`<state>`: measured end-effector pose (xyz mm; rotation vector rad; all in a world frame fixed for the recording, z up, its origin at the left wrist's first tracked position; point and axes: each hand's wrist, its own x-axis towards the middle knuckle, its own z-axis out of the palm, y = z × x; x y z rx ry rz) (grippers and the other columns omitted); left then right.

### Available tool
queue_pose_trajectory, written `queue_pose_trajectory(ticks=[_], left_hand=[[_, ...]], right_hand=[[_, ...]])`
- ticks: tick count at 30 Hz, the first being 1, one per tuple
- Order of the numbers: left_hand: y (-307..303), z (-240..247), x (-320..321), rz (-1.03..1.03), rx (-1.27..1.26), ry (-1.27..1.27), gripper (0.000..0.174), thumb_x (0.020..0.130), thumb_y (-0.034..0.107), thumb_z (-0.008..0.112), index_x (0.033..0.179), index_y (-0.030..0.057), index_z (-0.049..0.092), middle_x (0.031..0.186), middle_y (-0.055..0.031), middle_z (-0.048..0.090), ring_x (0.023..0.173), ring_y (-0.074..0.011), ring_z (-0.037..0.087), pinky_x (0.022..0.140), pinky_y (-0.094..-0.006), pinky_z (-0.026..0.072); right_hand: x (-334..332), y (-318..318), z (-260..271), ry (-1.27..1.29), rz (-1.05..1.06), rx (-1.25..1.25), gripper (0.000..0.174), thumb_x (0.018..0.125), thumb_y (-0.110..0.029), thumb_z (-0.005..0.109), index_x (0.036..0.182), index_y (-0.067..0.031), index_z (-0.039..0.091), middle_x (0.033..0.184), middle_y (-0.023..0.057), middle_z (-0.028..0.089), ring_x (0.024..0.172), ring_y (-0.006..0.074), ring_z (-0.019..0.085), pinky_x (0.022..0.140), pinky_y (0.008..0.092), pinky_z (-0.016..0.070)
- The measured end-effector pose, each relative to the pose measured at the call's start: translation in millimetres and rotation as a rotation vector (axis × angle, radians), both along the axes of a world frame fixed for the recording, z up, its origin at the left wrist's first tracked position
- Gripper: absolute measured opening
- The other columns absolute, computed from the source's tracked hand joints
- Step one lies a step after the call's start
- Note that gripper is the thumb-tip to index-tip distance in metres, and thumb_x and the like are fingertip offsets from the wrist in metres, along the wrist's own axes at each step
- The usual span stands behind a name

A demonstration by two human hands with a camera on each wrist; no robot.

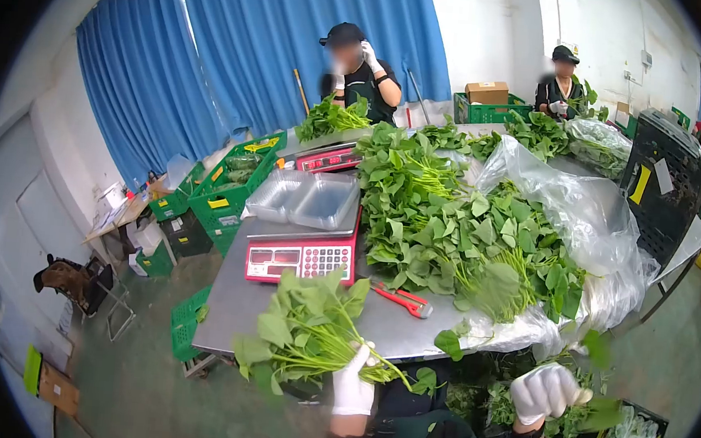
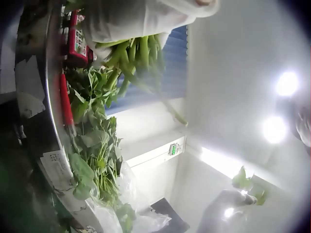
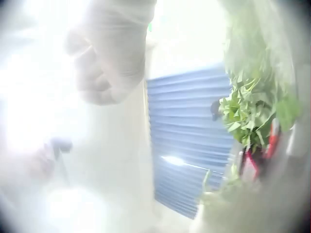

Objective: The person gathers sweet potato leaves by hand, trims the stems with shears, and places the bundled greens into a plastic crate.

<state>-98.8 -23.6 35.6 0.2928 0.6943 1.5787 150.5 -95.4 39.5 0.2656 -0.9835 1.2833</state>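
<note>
My left hand point(image 1: 354, 384), in a white glove, grips a bunch of long-stemmed leafy greens point(image 1: 300, 330) by its stems near the table's front edge. The stems point(image 2: 138, 56) stick out below the glove in the left wrist view. My gloved right hand point(image 1: 545, 393) is raised at the right with curled fingers. A blurred leafy sprig point(image 1: 603, 415) shows at its fingertips, and the left wrist view has leaves point(image 2: 241, 178) there too. A large heap of the same greens point(image 1: 449, 218) lies on the metal table point(image 1: 224, 308).
A red scale point(image 1: 302, 256) bears clear plastic trays point(image 1: 325, 200). Beside it lies a red-handled cutter point(image 1: 402, 300). Plastic sheeting point(image 1: 565, 211) and a black crate point(image 1: 665, 178) are at the right. Green crates point(image 1: 233, 193) stand at the left. Two people point(image 1: 389, 90) work across the table.
</note>
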Motion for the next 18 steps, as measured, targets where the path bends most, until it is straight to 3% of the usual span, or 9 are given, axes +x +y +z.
queue_pose_trajectory(ticks=[2, 4, 6, 7, 9, 11, 13, 15, 18], left_hand=[[-3.8, -0.4, 8.9, -0.104, 0.064, 0.103, 0.012, 0.083, -0.004, 0.057, 0.095, -0.0003, 0.054, 0.085, -0.0094, 0.059, 0.067, -0.0127, 0.052, 0.062, -0.0246, 0.0443], [-6.4, -3.0, 16.5, -0.150, 0.070, 0.138, 0.013, 0.082, -0.006, 0.058, 0.094, -0.0009, 0.054, 0.084, -0.0099, 0.059, 0.065, -0.0136, 0.053, 0.062, -0.0247, 0.0443], [-9.6, -8.1, 16.8, -0.174, 0.098, 0.156, 0.014, 0.082, -0.006, 0.058, 0.094, -0.0010, 0.054, 0.084, -0.0101, 0.059, 0.065, -0.0138, 0.053, 0.061, -0.0249, 0.0445], [-10.5, -8.8, 16.5, -0.186, 0.099, 0.167, 0.014, 0.082, -0.006, 0.058, 0.094, -0.0012, 0.054, 0.084, -0.0101, 0.059, 0.065, -0.0140, 0.053, 0.062, -0.0251, 0.0448], [-11.6, -9.9, 14.1, -0.187, 0.096, 0.182, 0.015, 0.081, -0.006, 0.058, 0.095, -0.0014, 0.054, 0.084, -0.0102, 0.059, 0.064, -0.0143, 0.053, 0.062, -0.0253, 0.0450], [-12.2, -11.6, 8.5, -0.179, 0.118, 0.239, 0.019, 0.084, -0.003, 0.056, 0.102, -0.0018, 0.051, 0.093, -0.0157, 0.060, 0.066, -0.0140, 0.053, 0.061, -0.0247, 0.0459], [-12.0, -13.0, 3.7, -0.174, 0.111, 0.280, 0.021, 0.084, -0.002, 0.056, 0.105, -0.0023, 0.051, 0.097, -0.0170, 0.060, 0.067, -0.0142, 0.054, 0.062, -0.0250, 0.0468], [-13.4, -13.7, 3.4, -0.180, 0.101, 0.315, 0.024, 0.084, -0.002, 0.056, 0.107, -0.0028, 0.051, 0.101, -0.0182, 0.060, 0.069, -0.0144, 0.056, 0.064, -0.0254, 0.0478], [-19.5, -16.4, 14.5, -0.257, 0.194, 0.406, 0.027, 0.086, 0.002, 0.056, 0.112, -0.0028, 0.050, 0.111, -0.0184, 0.058, 0.079, -0.0160, 0.059, 0.073, -0.0271, 0.0500]], right_hand=[[-8.1, 1.5, 18.4, 0.145, -0.134, -0.288, 0.060, 0.080, -0.064, 0.050, 0.063, -0.0060, 0.056, 0.063, 0.0039, 0.054, 0.060, 0.0137, 0.051, 0.054, 0.0293, 0.0383], [-26.8, 24.5, 35.9, -0.800, -0.431, -0.559, 0.038, 0.078, -0.038, 0.065, 0.094, -0.0031, 0.066, 0.089, 0.0116, 0.064, 0.080, 0.0190, 0.059, 0.074, 0.0303, 0.0464], [-51.7, 35.5, 25.1, -1.241, -0.911, -0.031, 0.027, 0.073, -0.024, 0.071, 0.093, -0.0061, 0.067, 0.092, 0.0056, 0.066, 0.087, 0.0208, 0.061, 0.078, 0.0300, 0.0471], [-63.2, 35.8, 27.4, -1.332, -0.893, -0.001, 0.024, 0.073, -0.024, 0.070, 0.089, -0.0061, 0.068, 0.091, 0.0053, 0.066, 0.085, 0.0218, 0.062, 0.078, 0.0296, 0.0474], [-75.1, 40.2, 7.8, -1.266, -0.754, -0.101, 0.020, 0.074, -0.022, 0.071, 0.085, -0.0053, 0.068, 0.086, 0.0057, 0.066, 0.080, 0.0213, 0.062, 0.075, 0.0293, 0.0479], [-77.0, 47.6, -0.5, -1.044, -0.809, -0.134, 0.013, 0.076, -0.011, 0.068, 0.085, -0.0020, 0.068, 0.079, 0.0080, 0.067, 0.071, 0.0176, 0.063, 0.066, 0.0262, 0.0485], [-73.0, 37.1, 14.2, -0.724, -0.764, -0.646, 0.015, 0.079, -0.006, 0.064, 0.090, 0.0029, 0.066, 0.077, 0.0087, 0.067, 0.064, 0.0128, 0.061, 0.064, 0.0240, 0.0481], [-70.2, 35.4, 23.5, -0.358, -0.841, -0.819, 0.018, 0.082, -0.001, 0.059, 0.097, 0.0068, 0.064, 0.070, 0.0091, 0.065, 0.058, 0.0093, 0.058, 0.057, 0.0194, 0.0461], [-81.2, 34.2, 28.2, -0.596, -0.958, -0.686, 0.017, 0.079, 0.000, 0.062, 0.095, 0.0046, 0.066, 0.069, 0.0074, 0.065, 0.054, 0.0076, 0.057, 0.049, 0.0205, 0.0437]])
